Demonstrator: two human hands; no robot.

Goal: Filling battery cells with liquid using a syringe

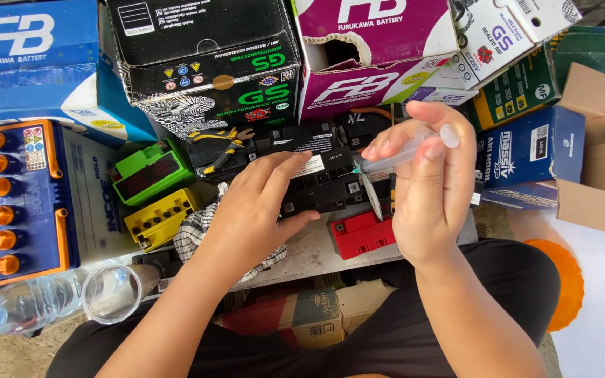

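A clear syringe point(407, 150) is pinched between the fingers of the right hand point(432, 189), its tip lowered to the top of a black battery point(320, 178). The battery is steadied under the flat, spread left hand point(257, 210). Red point(360, 234), yellow point(159, 218) and green point(150, 171) batteries are set beside it on the bench.

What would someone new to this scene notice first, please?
First, the two hands at the centre: the right hand holds a clear syringe with its tip on a black battery, which the left hand steadies. Next, the bright colours around them: a green battery and a yellow battery to the left, a red battery below the syringe, and a blue battery with orange caps at far left.
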